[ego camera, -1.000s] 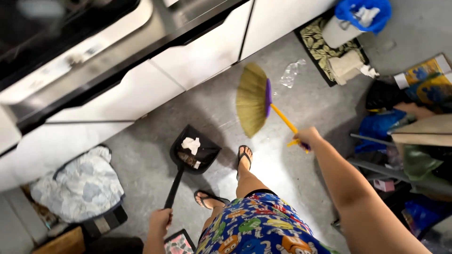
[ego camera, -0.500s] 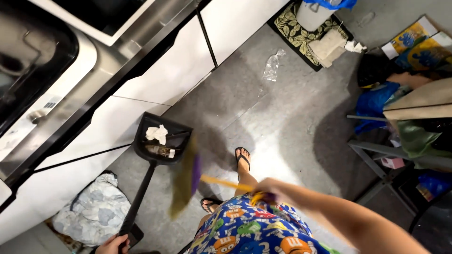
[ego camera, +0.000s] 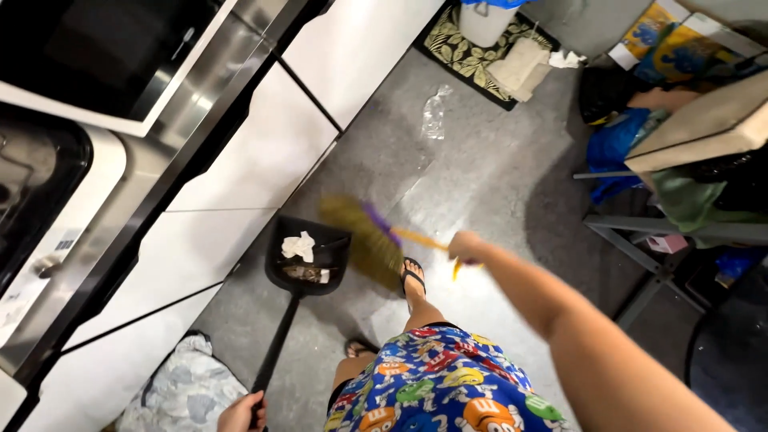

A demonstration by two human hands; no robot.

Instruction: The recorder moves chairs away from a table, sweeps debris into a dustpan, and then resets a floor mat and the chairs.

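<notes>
Sweeping view: I look straight down at grey floor, with white cabinet fronts from 9 to 12 o'clock.
Right hand: my right hand is curled into a fist around the yellow handle of the broom, just right of centre.
Broom position: its straw head lies at centre, blurred, with a purple collar, its tips just beside the dustpan's mouth.
Broom handling: I judge it light and easy one-handed; the bristles are springy and splay under pressure, the handle is stiff and smooth. The best hold is mid-handle, where I have it.
Left hand: my left hand at 7 o'clock wraps the top of the long black stem of the dustpan; the fingers are partly cut off by the frame edge.
Dustpan position: the pan sits flat on the floor at 9 o'clock from the broom head, holding crumpled white paper and brownish scraps.
Dustpan handling: rigid plastic, light, likely to tip if the stem is tilted.
Nearby: a clear plastic bottle lies at 12 o'clock, a patterned mat beyond it, a bundled cloth at 7 o'clock.
</notes>
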